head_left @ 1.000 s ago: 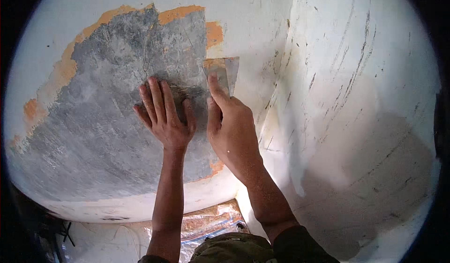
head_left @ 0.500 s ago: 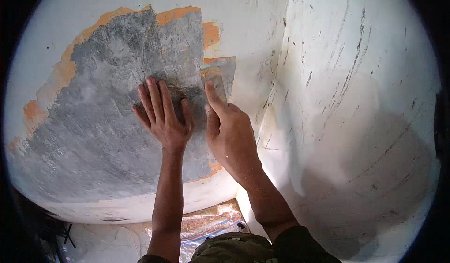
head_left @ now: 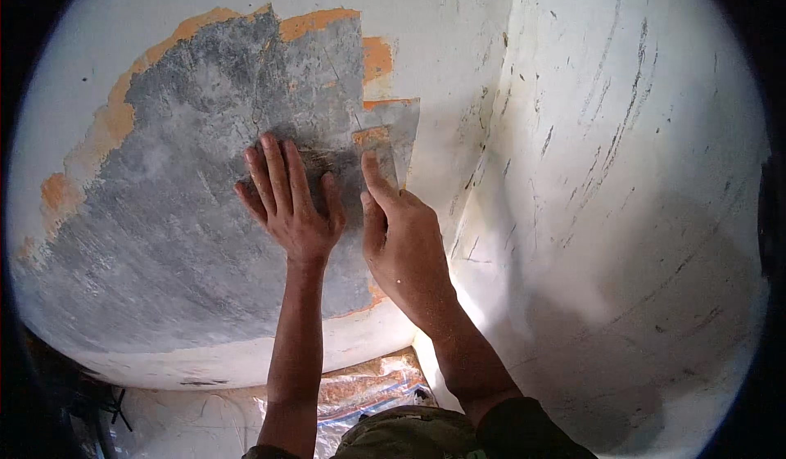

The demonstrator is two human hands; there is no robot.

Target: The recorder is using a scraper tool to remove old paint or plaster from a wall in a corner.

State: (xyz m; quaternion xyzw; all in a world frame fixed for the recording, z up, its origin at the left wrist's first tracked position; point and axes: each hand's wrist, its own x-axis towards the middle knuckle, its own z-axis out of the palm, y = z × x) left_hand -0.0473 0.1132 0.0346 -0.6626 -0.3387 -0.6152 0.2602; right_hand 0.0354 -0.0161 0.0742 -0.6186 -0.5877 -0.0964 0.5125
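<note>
A broad grey bare patch (head_left: 188,180) spreads over the white wall, with ragged orange-tan paint (head_left: 115,123) along its left and top edges. My left hand (head_left: 296,205) lies flat on the grey surface, fingers spread, holding nothing. Close to its right, my right hand (head_left: 403,234) grips a flat scraper (head_left: 388,154), index finger stretched along the blade. The blade lies against the wall near the patch's right edge, and orange colour shows at its upper end. The palm and fingers hide the scraper's handle.
At right, a second white wall (head_left: 622,213) with dark scuff streaks meets this one in a corner (head_left: 499,74). Below, crinkled plastic sheeting (head_left: 368,389) lies on the floor. A dark object with thin legs (head_left: 90,410) stands at lower left.
My right hand and the scraper have slid a little down the wall. My left hand stays at the same spot, while the whole view has shifted slightly.
</note>
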